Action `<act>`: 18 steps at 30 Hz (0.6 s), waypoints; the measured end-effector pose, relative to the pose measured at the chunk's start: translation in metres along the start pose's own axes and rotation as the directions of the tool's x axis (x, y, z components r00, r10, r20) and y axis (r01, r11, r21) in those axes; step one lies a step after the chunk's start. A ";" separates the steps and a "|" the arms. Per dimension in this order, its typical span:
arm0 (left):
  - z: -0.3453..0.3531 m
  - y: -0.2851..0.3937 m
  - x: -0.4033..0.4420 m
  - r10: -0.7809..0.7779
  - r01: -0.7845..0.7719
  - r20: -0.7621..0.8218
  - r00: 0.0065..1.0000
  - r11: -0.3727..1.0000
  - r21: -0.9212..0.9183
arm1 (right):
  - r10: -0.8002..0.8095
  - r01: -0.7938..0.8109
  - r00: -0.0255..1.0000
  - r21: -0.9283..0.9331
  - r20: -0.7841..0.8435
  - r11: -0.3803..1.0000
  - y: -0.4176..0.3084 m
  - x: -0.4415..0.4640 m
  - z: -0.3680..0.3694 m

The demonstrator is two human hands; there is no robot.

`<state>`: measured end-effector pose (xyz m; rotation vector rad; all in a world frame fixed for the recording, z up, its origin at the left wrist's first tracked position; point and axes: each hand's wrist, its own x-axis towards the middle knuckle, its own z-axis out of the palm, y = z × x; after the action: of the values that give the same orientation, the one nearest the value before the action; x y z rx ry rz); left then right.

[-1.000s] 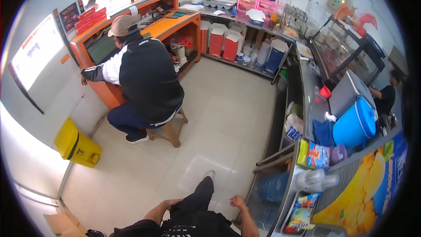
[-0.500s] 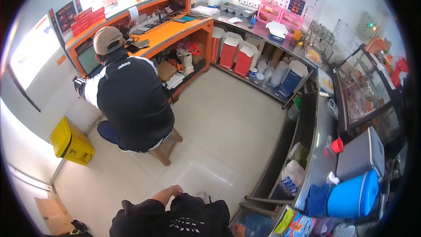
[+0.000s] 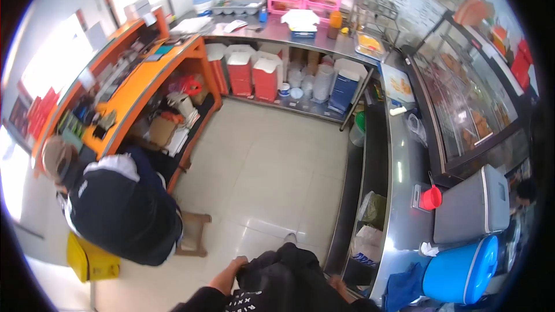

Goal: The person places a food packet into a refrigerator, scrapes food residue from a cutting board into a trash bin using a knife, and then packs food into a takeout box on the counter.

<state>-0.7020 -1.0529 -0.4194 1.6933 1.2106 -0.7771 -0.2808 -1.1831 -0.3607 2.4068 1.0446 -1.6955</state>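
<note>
My left hand (image 3: 237, 263) is low in the view, in front of my black top (image 3: 277, 274). Its fingers look curled inward; whatever they hold, if anything, is hidden. At the lower right, my right hand (image 3: 337, 283) hangs beside my body, near the steel counter's lower shelves. It is partly covered by my clothing and blurred, so its fingers cannot be made out. A grey-tipped shoe (image 3: 290, 238) shows on the tiled floor (image 3: 260, 162) ahead of me.
A person in a black jacket (image 3: 118, 214) sits on a brown stool (image 3: 195, 234) at the orange desk (image 3: 124, 110). To the right, the steel counter (image 3: 399, 196) bears a red cup (image 3: 430, 198), a grey cooler (image 3: 471, 205), a blue drum (image 3: 461, 270) and a glass display case (image 3: 462, 98).
My view has turned right and moved forward, so the seated person appears farther left and the back counter nearer the middle. My right hand has come into view.
</note>
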 end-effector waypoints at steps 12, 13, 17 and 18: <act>-0.167 0.017 0.069 -0.051 -0.119 -0.354 0.934 0.889 -0.442 | -0.438 0.452 0.802 -0.067 -0.406 0.890 -0.346 0.219 -0.240; -0.185 0.014 0.076 -0.059 -0.095 -0.352 0.934 0.909 -0.405 | -0.445 0.498 0.790 0.019 -0.422 0.867 -0.368 0.226 -0.240; -0.285 0.007 0.120 -0.011 -0.065 -0.439 0.898 0.985 -0.158 | -0.565 0.514 0.768 -0.236 -0.301 0.825 -0.419 0.241 -0.245; -0.311 0.007 0.131 0.018 -0.055 -0.475 0.880 0.996 -0.064 | -0.585 0.558 0.745 -0.180 -0.321 0.810 -0.425 0.232 -0.255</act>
<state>-0.6538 -0.7193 -0.4029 1.8998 1.5087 -0.2857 -0.2486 -0.6399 -0.3026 2.5742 2.0455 -1.2781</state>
